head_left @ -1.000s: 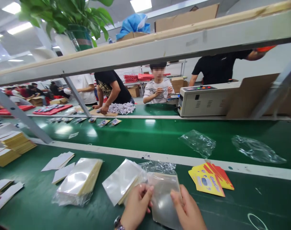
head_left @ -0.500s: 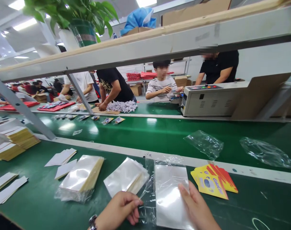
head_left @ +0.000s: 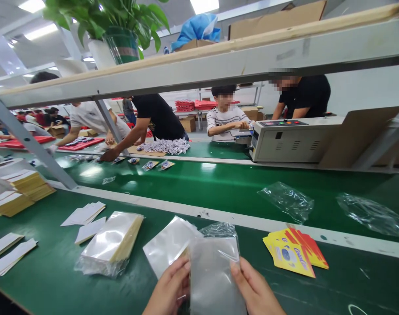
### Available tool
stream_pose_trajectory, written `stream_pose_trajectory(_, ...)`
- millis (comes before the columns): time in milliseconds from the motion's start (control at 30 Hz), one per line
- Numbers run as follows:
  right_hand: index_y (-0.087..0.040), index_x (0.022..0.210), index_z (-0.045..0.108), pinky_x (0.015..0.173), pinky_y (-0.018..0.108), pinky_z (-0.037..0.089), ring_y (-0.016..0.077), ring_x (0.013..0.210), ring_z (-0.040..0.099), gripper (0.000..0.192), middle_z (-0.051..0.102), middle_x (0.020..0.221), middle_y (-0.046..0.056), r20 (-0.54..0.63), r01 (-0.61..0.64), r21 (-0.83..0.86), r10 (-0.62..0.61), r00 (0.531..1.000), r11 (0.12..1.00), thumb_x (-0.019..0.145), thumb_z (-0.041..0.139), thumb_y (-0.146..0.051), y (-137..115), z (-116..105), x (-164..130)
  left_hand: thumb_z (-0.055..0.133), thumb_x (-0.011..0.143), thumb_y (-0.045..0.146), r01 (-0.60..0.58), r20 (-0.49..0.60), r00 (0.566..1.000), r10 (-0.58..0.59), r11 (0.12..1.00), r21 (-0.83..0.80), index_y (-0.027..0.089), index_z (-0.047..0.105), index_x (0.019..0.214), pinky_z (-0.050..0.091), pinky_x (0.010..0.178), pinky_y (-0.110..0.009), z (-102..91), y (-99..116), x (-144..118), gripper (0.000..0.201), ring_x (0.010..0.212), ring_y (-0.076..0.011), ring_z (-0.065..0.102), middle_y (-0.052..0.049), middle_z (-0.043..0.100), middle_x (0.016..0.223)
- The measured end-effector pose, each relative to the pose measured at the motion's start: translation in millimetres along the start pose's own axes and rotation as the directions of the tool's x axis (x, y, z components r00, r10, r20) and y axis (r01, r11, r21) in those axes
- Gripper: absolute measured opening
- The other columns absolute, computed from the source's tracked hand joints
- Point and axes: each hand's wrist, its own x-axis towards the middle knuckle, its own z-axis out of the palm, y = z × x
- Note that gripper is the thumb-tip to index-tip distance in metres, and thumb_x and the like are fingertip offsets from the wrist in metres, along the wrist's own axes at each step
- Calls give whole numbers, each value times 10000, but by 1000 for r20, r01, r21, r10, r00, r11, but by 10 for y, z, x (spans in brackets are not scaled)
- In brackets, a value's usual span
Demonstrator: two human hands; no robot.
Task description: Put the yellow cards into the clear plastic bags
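Note:
Upright in front of me is a stack of clear plastic bags [head_left: 214, 273], with a crinkled clear wrapper [head_left: 220, 229] bunched behind its top. My left hand [head_left: 171, 284] is closed along the stack's left edge, some fingers hidden behind it. On the right edge, my right hand [head_left: 255, 288] grips with the thumb in front. A loose pile of similar clear bags [head_left: 168, 243] lies just behind my left hand. Further left rests a thicker wrapped pack of bags [head_left: 112, 240]. Yellow and red printed cards [head_left: 289, 253] lie beyond my right hand.
Behind the bench runs a green conveyor belt [head_left: 199, 181] carrying empty plastic wrappers [head_left: 287, 201] and small bagged items [head_left: 165, 165]. A shelf beam [head_left: 199, 65] crosses above. White slips [head_left: 84, 213] and stacked cards [head_left: 25, 186] sit left. A beige machine [head_left: 291, 142] and several people are opposite.
My left hand has moved from the loose wrapper edge onto the stack, which has shifted left. Its wrapper is now bunched behind it. Across the belt, a person's arm has reached towards the bagged items.

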Motion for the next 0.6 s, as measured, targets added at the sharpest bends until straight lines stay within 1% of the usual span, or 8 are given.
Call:
stream_pose_trajectory(100, -213, 1018, 703, 825, 311, 502, 259, 925, 637, 616, 722, 981, 81, 59, -8, -75, 12, 998, 997, 834, 422, -730, -118, -37, 3, 830, 613, 504, -16, 39, 999, 15, 999, 31, 171, 659, 1221, 498, 623, -265, -120, -28, 3, 714, 662, -185, 685, -80, 778, 812)
stream_pose_trajectory(167, -211, 995, 713, 879, 327, 486, 260, 952, 632, 630, 722, 993, 81, 80, -8, -98, 16, 997, 995, 835, 406, -738, -172, -33, -1, 835, 637, 460, -18, 110, 994, 12, 999, 49, 159, 616, 1272, 512, 648, -288, -180, -28, 5, 736, 665, -194, 690, -99, 779, 832)
stream_pose_trajectory(233, -208, 977, 716, 863, 334, 497, 245, 912, 640, 614, 724, 954, 76, 96, 4, -110, 7, 995, 994, 852, 400, -720, -183, -11, 3, 827, 665, 428, -4, 165, 986, -4, 999, 53, 142, 623, 1256, 526, 691, -310, -212, -10, -1, 688, 713, -216, 706, -121, 780, 860)
stream_pose_trajectory(267, -203, 966, 714, 811, 331, 517, 233, 856, 649, 608, 722, 911, 74, 100, 5, -103, 6, 995, 995, 854, 405, -715, -172, 1, 12, 823, 670, 425, 1, 167, 986, -9, 999, 52, 140, 636, 1236, 531, 708, -316, -218, 5, -10, 661, 741, -225, 711, -125, 781, 873)
stream_pose_trajectory(333, -187, 944, 699, 652, 314, 545, 207, 711, 657, 632, 706, 807, 65, 77, -34, -42, 37, 996, 999, 818, 432, -746, -128, 4, 50, 827, 654, 441, -2, 105, 994, -4, 998, 55, 147, 669, 1183, 542, 722, -320, -217, 48, -42, 625, 766, -233, 715, -117, 785, 879)
stream_pose_trajectory(433, -182, 902, 649, 446, 267, 503, 174, 543, 640, 664, 686, 730, 47, -42, -88, 87, 92, 995, 992, 736, 478, -802, -63, -97, 137, 834, 623, 460, -27, -33, 999, 30, 996, 82, 159, 723, 1083, 552, 756, -329, -245, 124, -108, 560, 802, -244, 719, -104, 791, 896)
stream_pose_trajectory(500, -193, 872, 620, 396, 247, 475, 163, 498, 627, 626, 680, 698, 31, -135, -63, 99, 76, 988, 993, 729, 500, -791, -42, -245, 191, 837, 608, 464, -42, -88, 995, 53, 991, 123, 166, 749, 1020, 553, 785, -339, -333, 184, -140, 516, 839, -257, 722, -104, 793, 923)
stream_pose_trajectory(600, -207, 847, 604, 380, 244, 462, 154, 460, 602, 577, 656, 639, 4, -231, -34, 42, 43, 972, 999, 726, 528, -766, -18, -514, 235, 834, 547, 539, -71, -170, 979, 112, 970, 232, 179, 764, 951, 553, 813, -371, -572, 352, -153, 545, 896, -299, 720, -104, 798, 925)
